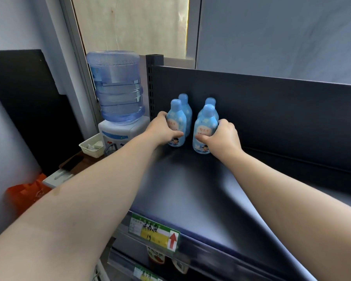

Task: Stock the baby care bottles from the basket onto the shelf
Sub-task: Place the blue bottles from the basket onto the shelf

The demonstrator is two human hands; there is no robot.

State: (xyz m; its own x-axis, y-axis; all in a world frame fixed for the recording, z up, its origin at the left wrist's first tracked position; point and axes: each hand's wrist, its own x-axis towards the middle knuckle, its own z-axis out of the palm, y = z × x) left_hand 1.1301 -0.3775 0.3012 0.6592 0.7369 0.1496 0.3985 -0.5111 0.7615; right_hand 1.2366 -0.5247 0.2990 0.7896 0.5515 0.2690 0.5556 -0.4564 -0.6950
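Note:
Several light blue baby care bottles stand upright at the back left of the dark top shelf (190, 189). My left hand (162, 129) is wrapped around the front left bottle (177, 122). My right hand (223, 136) grips the front right bottle (205, 130). Both held bottles rest on the shelf surface. Behind them stand two more bottles, the back left bottle (184, 106) and the back right bottle (210, 102), close to the shelf's back panel. The basket is out of sight.
A water dispenser (118, 94) with a large blue jug stands left of the shelf upright (151, 86). A small white tray (91, 148) sits beside it. A price label (154, 232) with a red arrow is on the shelf's front edge. Lower shelves show below.

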